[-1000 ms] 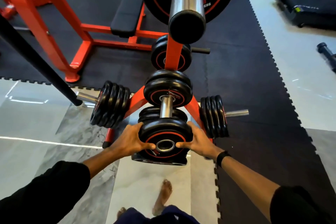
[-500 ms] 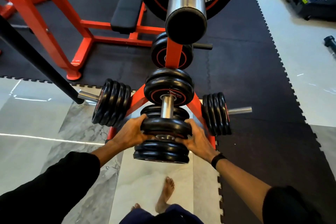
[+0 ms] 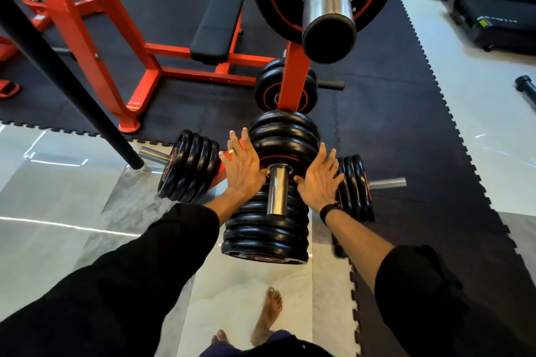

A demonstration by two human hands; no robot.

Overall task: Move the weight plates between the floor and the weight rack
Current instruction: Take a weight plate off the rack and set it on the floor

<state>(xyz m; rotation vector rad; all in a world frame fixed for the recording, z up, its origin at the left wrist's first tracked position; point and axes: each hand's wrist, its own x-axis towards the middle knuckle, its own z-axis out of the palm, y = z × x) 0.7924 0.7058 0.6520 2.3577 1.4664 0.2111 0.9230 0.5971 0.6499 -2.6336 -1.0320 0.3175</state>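
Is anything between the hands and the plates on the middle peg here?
Nothing visible. The left hand and right hand lie flat, fingers spread, against the front plate on the middle peg, one each side of it. The peg's bare end sticks out between them.

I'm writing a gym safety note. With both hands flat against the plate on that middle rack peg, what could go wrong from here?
The left hand and right hand flank the chrome peg; thumbs by the weight plate could get pinched. A slipping plate could likely land on the bare foot below. The barbell sleeve overhangs at head height, so it could be bumped.
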